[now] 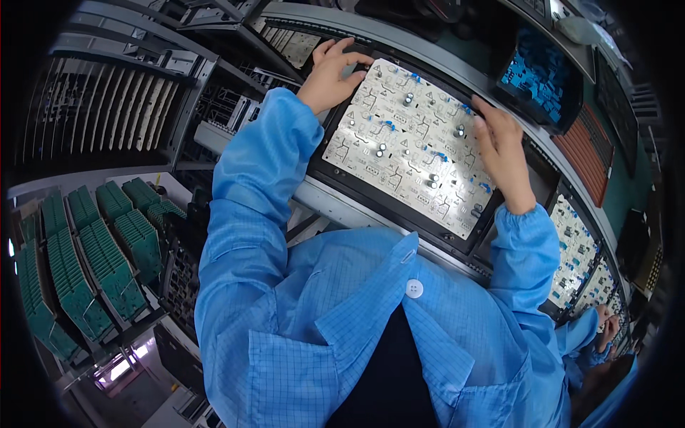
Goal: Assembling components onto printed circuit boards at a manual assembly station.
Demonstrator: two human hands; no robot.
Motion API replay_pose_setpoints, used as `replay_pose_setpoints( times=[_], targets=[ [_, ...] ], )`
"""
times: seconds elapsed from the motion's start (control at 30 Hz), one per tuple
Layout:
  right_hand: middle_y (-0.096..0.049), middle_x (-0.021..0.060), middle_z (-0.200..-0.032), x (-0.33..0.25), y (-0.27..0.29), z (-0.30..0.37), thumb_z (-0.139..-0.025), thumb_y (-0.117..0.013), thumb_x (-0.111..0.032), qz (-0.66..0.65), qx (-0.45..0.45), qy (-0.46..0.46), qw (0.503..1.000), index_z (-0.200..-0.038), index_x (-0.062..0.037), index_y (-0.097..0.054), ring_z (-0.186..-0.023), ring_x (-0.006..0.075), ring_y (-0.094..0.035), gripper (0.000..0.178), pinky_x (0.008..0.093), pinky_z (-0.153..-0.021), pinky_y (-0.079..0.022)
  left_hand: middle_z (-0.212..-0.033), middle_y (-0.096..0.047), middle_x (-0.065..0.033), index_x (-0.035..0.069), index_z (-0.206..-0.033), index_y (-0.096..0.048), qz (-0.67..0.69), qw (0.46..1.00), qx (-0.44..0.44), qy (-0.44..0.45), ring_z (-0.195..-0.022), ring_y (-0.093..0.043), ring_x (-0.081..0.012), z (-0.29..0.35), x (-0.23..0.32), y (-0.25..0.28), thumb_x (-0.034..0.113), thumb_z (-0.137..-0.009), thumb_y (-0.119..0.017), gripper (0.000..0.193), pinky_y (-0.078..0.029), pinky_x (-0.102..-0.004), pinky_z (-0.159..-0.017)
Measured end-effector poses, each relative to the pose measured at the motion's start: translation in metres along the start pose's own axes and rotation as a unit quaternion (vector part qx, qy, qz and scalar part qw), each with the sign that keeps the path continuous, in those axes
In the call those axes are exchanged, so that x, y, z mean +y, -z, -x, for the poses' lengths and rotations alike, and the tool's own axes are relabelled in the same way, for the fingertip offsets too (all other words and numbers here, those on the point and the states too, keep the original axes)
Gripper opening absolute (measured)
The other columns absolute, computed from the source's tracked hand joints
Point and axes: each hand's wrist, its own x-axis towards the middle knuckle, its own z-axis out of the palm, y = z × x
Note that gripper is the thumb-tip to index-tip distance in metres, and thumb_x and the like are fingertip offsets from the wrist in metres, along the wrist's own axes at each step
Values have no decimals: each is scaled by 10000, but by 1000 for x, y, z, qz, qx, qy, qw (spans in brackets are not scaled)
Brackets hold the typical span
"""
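Observation:
A cream-white circuit board [414, 143] sits in a black carrier frame [378, 199]. Printed dark symbols cover it, with small blue parts and round capacitors standing up on it. At its upper left corner, my left hand [330, 78] has the index finger and thumb against the edge, while the other fingers curl beyond it. My right hand [506, 150] is at the right edge near the upper corner, thumb and fingertips on the board's side. Between them the two hands hold the board by opposite edges. The undersides of the fingers are hidden.
Green boards [103, 250] stand in stacked rows at left, below a rack of pale boards [114, 107]. More populated boards [573, 246] lie along the line at right, where another person's hands [606, 328] work. A screen [542, 75] and reddish-brown strips [585, 153] are beyond my right hand.

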Motion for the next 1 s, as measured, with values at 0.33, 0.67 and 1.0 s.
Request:
replay_pose_setpoints(
  times=[0.33, 0.67, 1.0],
  targets=[
    [-572, 113, -1216, -16, -6, -11, -983, -487, -242, -199, -43, -97, 974, -1336, -12, -474, -1119, 176, -517, 421, 288, -966, -388, -1408, -372, -108, 231, -1138, -650, 58, 998, -33, -7, -1357, -165, -349, -7, -15, -8, 152, -831, -646, 317, -228, -472, -1100],
    [-539, 145, -1288, -15, -15, -5, -987, -483, -247, -116, -36, -80, 989, -1329, -15, -492, -1188, 205, -497, 413, 291, -1012, -360, -1361, -426, -71, 233, -1125, -636, 25, 999, -8, -19, -1324, -266, -292, -14, -14, -6, 163, -799, -598, 336, -258, -413, -1101],
    [-539, 131, -1303, -5, -21, -5, -997, -459, -270, -228, -55, -135, 963, -1362, -21, -454, -1203, 184, -478, 442, 284, -1017, -353, -1333, -497, -94, 180, -1219, -608, 43, 982, 110, -150, -1279, -360, -278, -8, -37, 29, 110, -818, -567, 409, -260, -402, -1094]
  ],
)
